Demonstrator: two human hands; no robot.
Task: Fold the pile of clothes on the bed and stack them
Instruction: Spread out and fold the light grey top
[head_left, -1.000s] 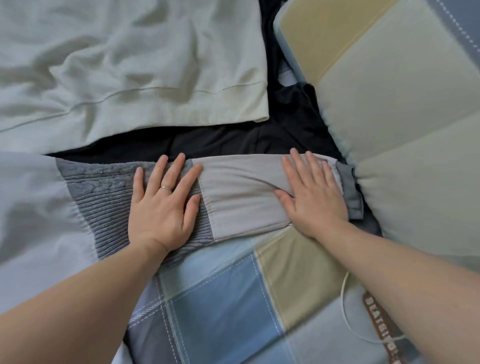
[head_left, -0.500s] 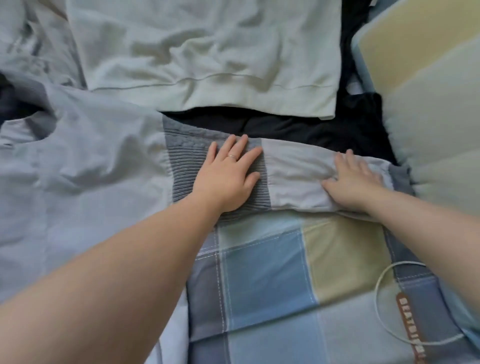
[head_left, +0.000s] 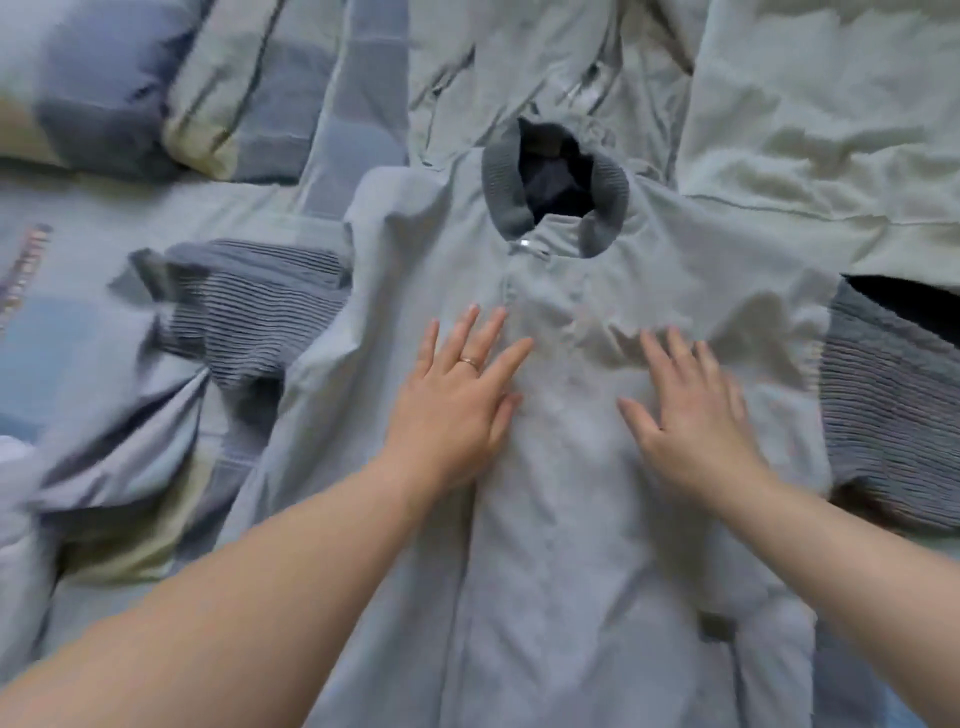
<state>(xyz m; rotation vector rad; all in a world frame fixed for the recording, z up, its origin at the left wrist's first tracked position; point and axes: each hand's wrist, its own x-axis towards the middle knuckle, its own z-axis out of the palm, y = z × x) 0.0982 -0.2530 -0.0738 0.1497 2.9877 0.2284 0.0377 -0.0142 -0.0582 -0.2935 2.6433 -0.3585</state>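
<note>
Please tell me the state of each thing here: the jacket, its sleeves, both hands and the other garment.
grey jacket: spread flat, front up, not yet folded.
ribbed sleeves: out to the sides, not folded in.
left hand: open, flat on the jacket.
right hand: open, flat on the jacket.
pale green garment: unfolded, wrinkled.

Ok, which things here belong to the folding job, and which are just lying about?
Job: light grey jacket with ribbed dark collar, under the flat left hand and right hand; pale green sweatshirt; black garment.
Lying about: blue-and-yellow checked pillow; checked bedsheet.
</note>
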